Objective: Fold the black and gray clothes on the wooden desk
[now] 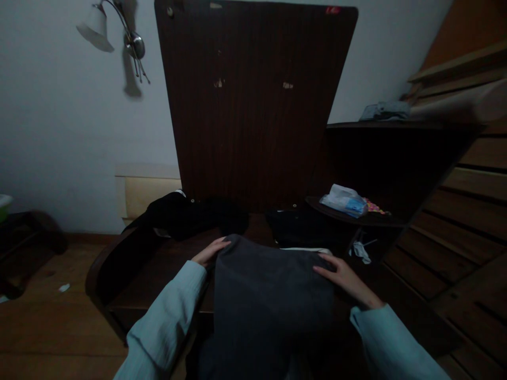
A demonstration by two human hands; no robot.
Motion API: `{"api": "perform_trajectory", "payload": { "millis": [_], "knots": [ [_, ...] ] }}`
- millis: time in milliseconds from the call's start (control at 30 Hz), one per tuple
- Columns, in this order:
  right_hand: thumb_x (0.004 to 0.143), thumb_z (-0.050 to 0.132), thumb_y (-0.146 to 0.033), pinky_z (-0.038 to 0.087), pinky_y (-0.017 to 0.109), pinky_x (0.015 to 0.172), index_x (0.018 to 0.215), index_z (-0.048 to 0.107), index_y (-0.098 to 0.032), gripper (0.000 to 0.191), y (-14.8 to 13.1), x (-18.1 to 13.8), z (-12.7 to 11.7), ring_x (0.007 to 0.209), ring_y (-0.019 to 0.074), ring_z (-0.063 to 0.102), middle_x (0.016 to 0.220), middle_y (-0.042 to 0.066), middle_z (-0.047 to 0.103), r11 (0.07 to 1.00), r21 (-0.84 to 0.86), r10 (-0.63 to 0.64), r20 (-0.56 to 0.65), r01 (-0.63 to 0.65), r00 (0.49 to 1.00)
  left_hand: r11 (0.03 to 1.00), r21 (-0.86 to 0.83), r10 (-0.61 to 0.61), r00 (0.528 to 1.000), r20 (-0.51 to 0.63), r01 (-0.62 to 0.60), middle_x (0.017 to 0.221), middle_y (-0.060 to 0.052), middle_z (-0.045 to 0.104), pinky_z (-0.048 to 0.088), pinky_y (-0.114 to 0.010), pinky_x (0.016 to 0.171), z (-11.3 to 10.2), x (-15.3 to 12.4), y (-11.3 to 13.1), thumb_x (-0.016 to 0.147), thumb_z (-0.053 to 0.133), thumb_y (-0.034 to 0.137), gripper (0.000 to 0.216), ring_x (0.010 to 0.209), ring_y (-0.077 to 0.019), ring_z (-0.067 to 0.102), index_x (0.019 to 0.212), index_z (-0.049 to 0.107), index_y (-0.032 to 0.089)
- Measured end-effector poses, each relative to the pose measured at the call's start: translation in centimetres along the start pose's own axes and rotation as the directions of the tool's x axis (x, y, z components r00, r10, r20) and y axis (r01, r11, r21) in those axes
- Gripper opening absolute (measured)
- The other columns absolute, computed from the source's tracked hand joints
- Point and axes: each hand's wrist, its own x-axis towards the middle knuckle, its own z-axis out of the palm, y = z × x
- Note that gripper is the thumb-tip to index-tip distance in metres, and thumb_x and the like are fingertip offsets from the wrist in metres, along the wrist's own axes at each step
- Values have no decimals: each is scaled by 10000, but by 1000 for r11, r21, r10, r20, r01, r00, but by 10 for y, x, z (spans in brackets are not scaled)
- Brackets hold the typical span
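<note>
A dark grey piece of cloth, perhaps a garment (269,290), hangs toward me over the front of a dark wooden bench-like surface (146,269). My left hand (212,250) grips its upper left corner, the fingertips tucked partly out of sight behind the fabric. At the upper right corner my right hand (338,274) pinches the cloth between thumb and fingers. A pale strip (304,249) shows along the far edge of the cloth. The lower part fades into shadow, so its full shape is hidden.
Black clothing (170,214) lies at the back left of the surface, and a dark folded cloth (297,224) at the back right. A tall dark panel (253,105) rises behind. On the corner shelf sits a tissue packet (344,200). Wooden slats (463,211) stand at right.
</note>
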Motion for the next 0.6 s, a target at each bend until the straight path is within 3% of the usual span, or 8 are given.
{"api": "perform_trajectory", "payload": {
  "millis": [133,267,400,500,600],
  "knots": [
    [702,561,-456,489,324,758,827,676,-196,310,2,-29,-12,805,227,625,870,55,683,984,-162,-49,136,71,989,987,152,-67,993,99,51,652,-31,654,426,-236,616,-5,-7,-3,492,754,340,331,593,-132,578,705,650,108],
    [723,534,-451,500,336,746,802,673,-208,291,17,-41,-29,792,232,630,851,57,685,956,-279,-85,30,90,996,888,452,56,996,75,-84,716,-32,661,422,-243,638,-3,-19,2,611,669,387,299,661,-147,579,733,652,115],
    [703,563,-421,464,389,837,966,616,-211,341,14,-32,-25,923,249,591,996,84,636,925,-360,-139,-18,123,990,610,736,266,951,156,-292,855,-40,668,417,-233,710,28,-33,14,748,537,371,270,798,-164,587,823,657,141],
    [685,596,-393,382,397,945,1213,438,-219,578,-11,-19,4,1118,246,469,1226,98,497,923,-327,-202,44,205,978,419,810,298,905,304,-410,908,-34,665,408,-215,712,64,-48,19,815,449,338,276,801,-144,596,925,636,167],
    [664,618,-332,316,410,991,1261,365,-209,660,-33,-5,41,1203,244,367,1318,100,392,907,-282,-277,163,313,947,222,824,291,842,455,-521,852,-20,670,397,-215,697,95,-69,15,836,416,305,255,749,-128,599,955,615,197]
  ]
}}
